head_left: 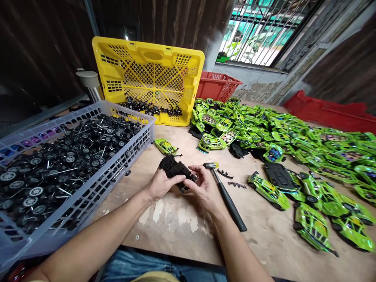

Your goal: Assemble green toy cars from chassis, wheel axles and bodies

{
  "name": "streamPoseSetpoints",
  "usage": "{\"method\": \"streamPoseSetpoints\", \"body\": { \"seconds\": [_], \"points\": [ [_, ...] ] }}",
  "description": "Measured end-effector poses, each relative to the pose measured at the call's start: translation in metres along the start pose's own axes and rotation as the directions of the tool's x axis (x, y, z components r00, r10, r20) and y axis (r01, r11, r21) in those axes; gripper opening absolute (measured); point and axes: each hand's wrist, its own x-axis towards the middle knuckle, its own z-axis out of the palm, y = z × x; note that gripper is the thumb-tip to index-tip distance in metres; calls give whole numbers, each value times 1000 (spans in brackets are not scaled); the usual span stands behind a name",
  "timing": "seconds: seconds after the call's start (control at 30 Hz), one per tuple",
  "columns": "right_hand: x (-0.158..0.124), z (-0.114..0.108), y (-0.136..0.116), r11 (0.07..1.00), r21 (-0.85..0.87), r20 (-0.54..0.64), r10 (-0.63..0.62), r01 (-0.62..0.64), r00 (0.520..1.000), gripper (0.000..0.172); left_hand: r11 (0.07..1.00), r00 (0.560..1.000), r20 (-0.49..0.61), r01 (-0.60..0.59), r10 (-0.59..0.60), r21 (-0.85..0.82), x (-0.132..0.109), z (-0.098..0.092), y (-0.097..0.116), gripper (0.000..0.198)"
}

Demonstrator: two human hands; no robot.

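Note:
Both hands meet over the middle of the wooden table (pixel 176 219). My left hand (pixel 162 184) is closed round a black toy car chassis (pixel 174 167), holding it from the left. My right hand (pixel 203 187) pinches the right end of the same chassis with thumb and fingers. A small hammer (pixel 226 196) with a black handle lies on the table just right of my right hand. One green toy car body (pixel 166 146) lies alone just beyond the hands.
A grey basket (pixel 123 160) full of black wheels on axles stands at the left. A yellow crate (pixel 152 78) with a few wheels leans at the back, red crates (pixel 219 84) behind. Several green toy cars (pixel 293 145) cover the right side.

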Motion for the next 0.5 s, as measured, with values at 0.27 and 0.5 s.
{"method": "streamPoseSetpoints", "body": {
  "seconds": [0.27,0.5],
  "points": [
    [-1,-3,-1,968,164,63,183,-191,981,44,1000,996,-88,6,-7,-15,6,-1,-3,32],
    [30,-7,-27,986,-164,-130,4,-26,991,43,997,935,-356,-36,7,-75,28,-17,-7,30]
  ]
}}
